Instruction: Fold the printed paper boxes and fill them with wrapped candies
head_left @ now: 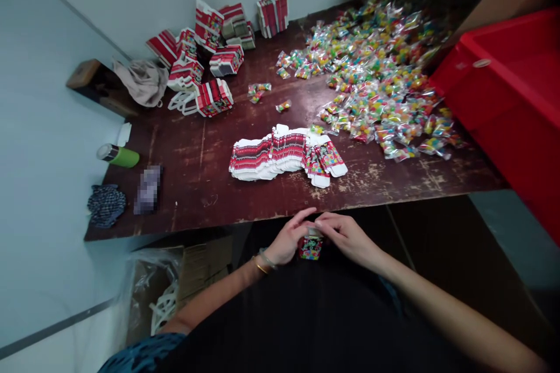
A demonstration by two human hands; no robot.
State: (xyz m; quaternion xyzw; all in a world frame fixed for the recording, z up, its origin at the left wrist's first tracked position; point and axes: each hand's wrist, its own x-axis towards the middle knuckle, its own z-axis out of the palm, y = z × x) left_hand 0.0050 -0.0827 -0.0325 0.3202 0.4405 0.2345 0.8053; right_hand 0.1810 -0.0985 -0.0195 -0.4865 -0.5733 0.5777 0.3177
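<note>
My left hand (289, 239) and my right hand (345, 234) meet below the near edge of the dark wooden table (196, 186), both gripping a small red printed box (310, 246) over my lap. The fingertips of both hands press on the box's top. A fanned stack of flat red-and-white box blanks (280, 154) lies on the table just beyond my hands. Further right spreads a big heap of small clear bags of coloured sweets (380, 76).
Folded red boxes (205, 58) pile up at the far left by a beige cloth (142, 81). A green bottle (119, 155) and dark fabric (106, 204) lie at the left edge. A red crate (511, 93) stands right. A cardboard carton (184, 280) sits underneath.
</note>
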